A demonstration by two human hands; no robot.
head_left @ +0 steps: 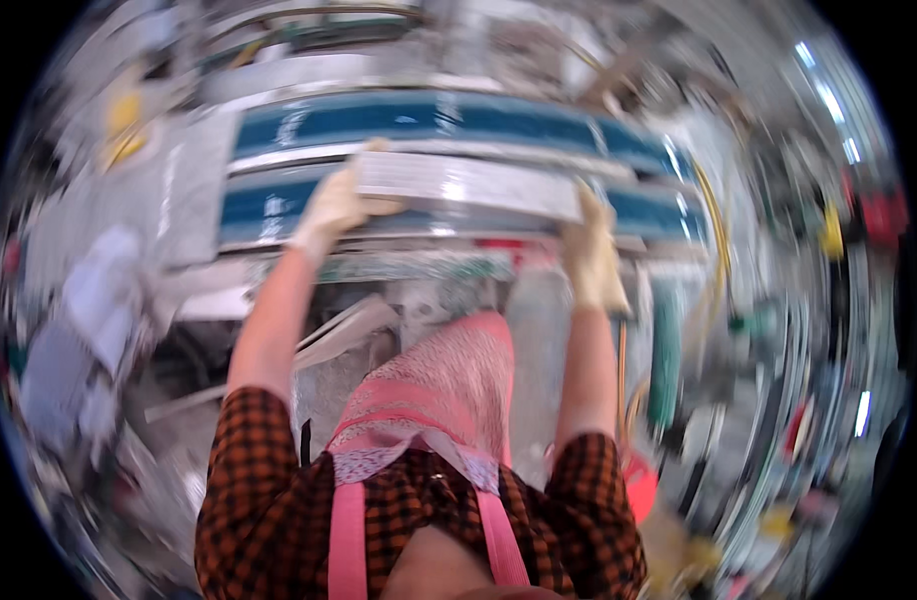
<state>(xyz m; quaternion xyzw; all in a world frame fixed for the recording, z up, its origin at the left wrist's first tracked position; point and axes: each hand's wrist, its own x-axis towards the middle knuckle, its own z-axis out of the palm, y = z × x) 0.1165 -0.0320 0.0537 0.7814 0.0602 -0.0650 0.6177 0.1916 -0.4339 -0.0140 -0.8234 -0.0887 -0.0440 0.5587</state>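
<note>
A long, pale grey-white rectangular block [469, 185] spans between my two hands. Fine lines run lengthwise along its left part, perhaps layered strips; the blur hides its exact kind. My left hand [341, 205], in a cream glove, is closed around its left end. At its right end, my right hand [589, 248], gloved the same way, grips the edge with its fingers partly hidden. Beneath the block runs a long blue band [264, 210] with pale edges, partly covered by it. A second blue band [519, 118] lies parallel on the far side.
Left of the bands is a pale flat surface [144, 195], with crumpled whitish cloth or plastic [104, 300] nearer. A yellow hose or cable [717, 225] curves at the right end. Below it stands a green cylinder [666, 350]. Long strips [779, 400] lie farther right.
</note>
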